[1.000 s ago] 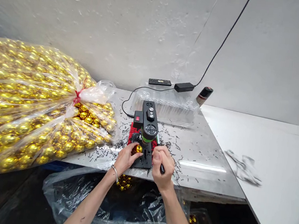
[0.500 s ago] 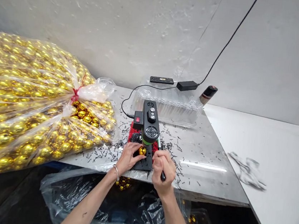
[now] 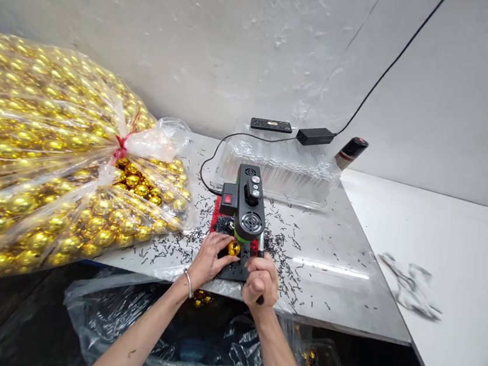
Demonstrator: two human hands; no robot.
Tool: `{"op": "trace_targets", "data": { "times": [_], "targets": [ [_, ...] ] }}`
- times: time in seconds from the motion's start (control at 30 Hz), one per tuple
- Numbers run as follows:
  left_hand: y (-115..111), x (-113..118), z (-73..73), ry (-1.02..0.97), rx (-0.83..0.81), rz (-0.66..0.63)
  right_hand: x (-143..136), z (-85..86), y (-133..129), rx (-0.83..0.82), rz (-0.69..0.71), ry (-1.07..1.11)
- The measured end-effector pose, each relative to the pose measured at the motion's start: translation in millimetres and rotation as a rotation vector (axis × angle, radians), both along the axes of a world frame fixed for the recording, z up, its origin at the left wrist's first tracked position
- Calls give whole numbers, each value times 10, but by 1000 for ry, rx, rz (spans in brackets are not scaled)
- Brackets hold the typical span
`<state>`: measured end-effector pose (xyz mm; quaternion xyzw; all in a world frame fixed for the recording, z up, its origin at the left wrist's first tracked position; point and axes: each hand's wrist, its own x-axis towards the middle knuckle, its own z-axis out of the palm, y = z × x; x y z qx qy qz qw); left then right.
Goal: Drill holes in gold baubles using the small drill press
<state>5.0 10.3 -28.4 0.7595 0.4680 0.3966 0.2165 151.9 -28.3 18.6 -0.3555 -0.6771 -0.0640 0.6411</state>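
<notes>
A gold ball [image 3: 233, 248] sits under the front end of a black hand-lever machine [image 3: 251, 204]. My left hand [image 3: 211, 257], with a bracelet at the wrist, pinches the ball between thumb and fingers from the left. Wrapped round the black grip of the machine's lever [image 3: 261, 245] is my right hand [image 3: 261, 280], just right of the machine's base. The base [image 3: 234, 273] is black, with red material showing at its sides. Small black pieces lie scattered on the metal table around it.
A large clear bag of gold balls [image 3: 43, 166] fills the left. Behind the machine stand clear plastic trays [image 3: 289, 173], a black power adapter [image 3: 315, 136] and a spray can [image 3: 351, 153]. Gloves [image 3: 413, 284] lie right. An open plastic bag [image 3: 124, 310] hangs below the table edge.
The view has shifted slightly. My right hand has moved a little left and closer to the base with the lever. My left hand still holds the ball beneath the machine.
</notes>
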Motion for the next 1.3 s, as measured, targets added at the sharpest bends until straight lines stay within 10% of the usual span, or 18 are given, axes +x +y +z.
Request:
{"op": "trace_targets", "data": {
  "times": [0.2,0.4,0.57,0.77,1.03,1.3],
  "targets": [
    [17,2,10,-10,-15,-3,36,-5,7,-14,17,-145],
    [10,37,102,-55,-21,39,-7,575,-71,-138,59,53],
    [-611,-58,199,-20,36,35,0,884,-96,-200,92,66],
    [-1219,-238,-1,90,126,15,-15,673,-93,-153,86,78],
    [228,-1009,588,288,0,521,-43,640,-80,-130,65,87],
    [857,-1068,641,283,-215,342,-25,571,-72,-101,88,55]
  ]
}}
